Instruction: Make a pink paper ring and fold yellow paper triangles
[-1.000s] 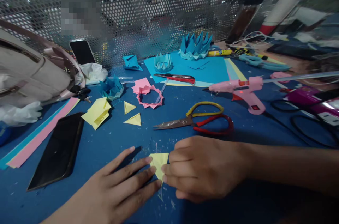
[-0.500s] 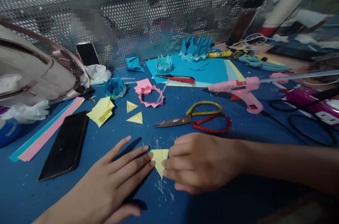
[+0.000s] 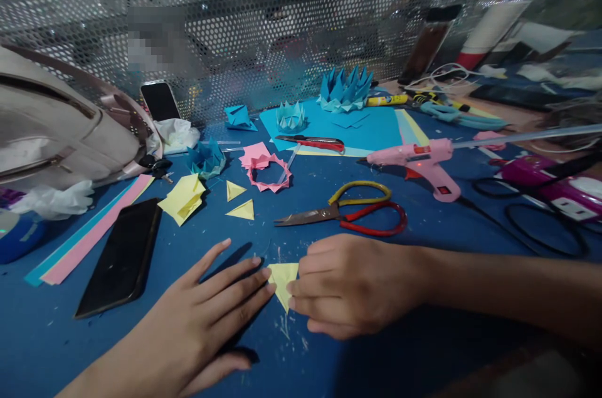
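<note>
A small folded yellow paper triangle (image 3: 283, 277) lies on the blue table between my hands, its point towards me. My left hand (image 3: 207, 310) is flat with fingers spread, and its fingertips touch the paper's left edge. On the right side, my right hand (image 3: 350, 285) is closed, its curled fingers pressing on the paper and covering part of it. Two more yellow paper triangles (image 3: 241, 210) lie just beyond, beside a stack of yellow paper pieces (image 3: 183, 199). Scissors (image 3: 329, 213) with one yellow and one red handle rest beyond my right hand.
A pink glue gun (image 3: 423, 163) with its cable lies at right. Behind are a pink paper ring (image 3: 270, 183), a red cutter knife (image 3: 315, 143) and a blue paper flower (image 3: 345, 91). A dark phone (image 3: 120, 254), paper strips (image 3: 94, 229) and a bag (image 3: 56, 122) occupy the left.
The view has shifted slightly. Both hands stay at the yellow paper triangle in nearly the same pose.
</note>
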Available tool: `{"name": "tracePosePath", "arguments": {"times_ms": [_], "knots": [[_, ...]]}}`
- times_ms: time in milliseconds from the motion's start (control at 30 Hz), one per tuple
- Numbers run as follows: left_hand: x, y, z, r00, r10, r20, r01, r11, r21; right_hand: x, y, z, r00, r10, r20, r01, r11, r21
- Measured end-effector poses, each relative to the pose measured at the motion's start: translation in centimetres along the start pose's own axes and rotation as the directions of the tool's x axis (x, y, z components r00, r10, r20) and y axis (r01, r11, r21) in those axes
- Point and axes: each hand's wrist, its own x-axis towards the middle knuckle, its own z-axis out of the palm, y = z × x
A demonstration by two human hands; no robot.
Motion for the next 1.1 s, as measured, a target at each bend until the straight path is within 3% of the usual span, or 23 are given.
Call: {"name": "tracePosePath", "arguments": {"times_ms": [200, 300, 367, 600, 800, 1100], "knots": [[0.0, 0.3, 0.4, 1.000, -0.025, -0.009, 0.025, 1.000, 0.002, 0.0, 0.0, 0.1, 1.000, 0.003, 0.013, -0.003, 1.000, 0.014], [0.4, 0.7, 1.2, 0.989, -0.066, -0.130, 0.059, 0.997, -0.057, 0.0, 0.1, 0.2, 1.000, 0.006, -0.007, -0.006, 1.000, 0.017], [0.9, 0.7, 1.6, 0.956, -0.108, -0.274, 0.082, 0.991, -0.105, -0.1, 0.1, 0.3, 1.000, 0.017, -0.026, -0.017, 1.000, 0.019], [3.0, -0.1, 1.3, 0.938, 0.008, -0.348, -0.024, 0.999, -0.041, -0.4, 0.1, 0.6, 0.992, -0.039, -0.122, 0.039, 0.999, -0.010], [3.6, -0.7, 1.3, 0.947, 0.022, -0.321, -0.041, 0.998, -0.054, -0.4, 0.6, 0.6, 0.982, -0.104, -0.157, 0.099, 0.994, -0.040], [4.4, -1.7, 0.9, 0.973, -0.172, -0.154, 0.081, 0.877, -0.473, -0.5, 0.7, 0.8, 0.990, -0.062, -0.127, 0.060, 0.998, -0.016]]}}
